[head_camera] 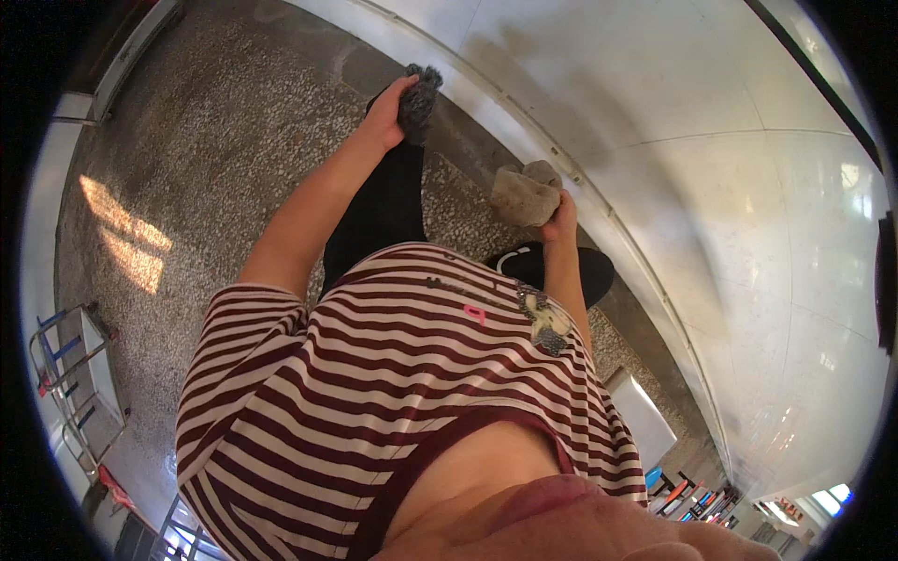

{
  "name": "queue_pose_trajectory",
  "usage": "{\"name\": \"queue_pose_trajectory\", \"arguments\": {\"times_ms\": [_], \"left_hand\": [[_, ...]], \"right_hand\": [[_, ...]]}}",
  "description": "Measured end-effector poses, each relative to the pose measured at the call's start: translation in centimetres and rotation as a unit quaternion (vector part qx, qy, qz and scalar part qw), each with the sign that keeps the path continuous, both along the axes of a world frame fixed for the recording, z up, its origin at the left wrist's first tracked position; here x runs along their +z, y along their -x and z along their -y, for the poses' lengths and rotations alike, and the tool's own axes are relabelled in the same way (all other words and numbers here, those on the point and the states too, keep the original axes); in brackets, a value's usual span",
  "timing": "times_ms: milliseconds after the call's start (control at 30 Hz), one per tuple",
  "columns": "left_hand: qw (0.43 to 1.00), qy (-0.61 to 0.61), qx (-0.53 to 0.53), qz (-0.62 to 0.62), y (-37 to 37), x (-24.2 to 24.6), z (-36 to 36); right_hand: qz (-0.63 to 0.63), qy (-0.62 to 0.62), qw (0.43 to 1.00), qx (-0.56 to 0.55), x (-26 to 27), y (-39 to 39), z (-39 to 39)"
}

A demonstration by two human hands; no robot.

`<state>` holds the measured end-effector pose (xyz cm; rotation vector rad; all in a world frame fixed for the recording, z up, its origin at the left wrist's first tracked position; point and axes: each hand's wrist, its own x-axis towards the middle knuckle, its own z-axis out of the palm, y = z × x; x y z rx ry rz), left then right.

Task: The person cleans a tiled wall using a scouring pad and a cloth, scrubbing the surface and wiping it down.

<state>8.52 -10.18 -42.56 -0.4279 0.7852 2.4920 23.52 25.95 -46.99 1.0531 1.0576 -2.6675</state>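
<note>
My left hand (393, 116) is closed around a dark grey, shaggy wad (419, 104), possibly a scouring pad or steel wool; its material cannot be told for sure. The wad is beside the foot of the white wall, near the top middle. Lower and to the right, my right hand (561, 219) grips the edge of a folded, greyish-tan cloth or sponge (526, 195). This soft piece bends over on itself and hangs above the speckled floor, close to the wall. Whether either held thing touches the wall cannot be told.
A glossy white wall (701, 175) with a ledge along its base curves down the right side. Pebbled floor (210, 140) lies to the left. A metal-framed cart or rack (77, 386) stands at far left, and a white box-like object (642, 421) is behind me at right.
</note>
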Motion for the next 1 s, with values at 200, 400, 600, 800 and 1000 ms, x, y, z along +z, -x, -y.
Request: {"name": "queue_pose_trajectory", "arguments": {"times_ms": [200, 400, 600, 800, 1000], "left_hand": [[0.986, -0.134, -0.072, -0.063, -4.5, 3.5, -2.8], [0.980, -0.095, -0.146, -0.098, -9.0, 9.0, -7.7], [0.974, 0.015, -0.154, -0.162, -10.7, 10.2, -9.6], [0.920, 0.189, -0.194, -0.283, -12.0, 9.5, -11.1], [0.544, 0.640, -0.157, -0.520, -11.1, 6.6, -5.3]], "right_hand": [[0.019, -0.091, 0.993, 0.068, 7.7, -1.6, 3.6], [-0.124, -0.310, 0.930, 0.154, 9.4, -3.2, 2.9], [-0.166, -0.327, 0.919, 0.149, 13.0, -3.4, 6.8], [-0.164, -0.365, 0.903, 0.154, 12.3, -3.7, 9.8], [-0.060, -0.209, 0.976, 0.020, 10.8, -4.4, 8.9]]}}
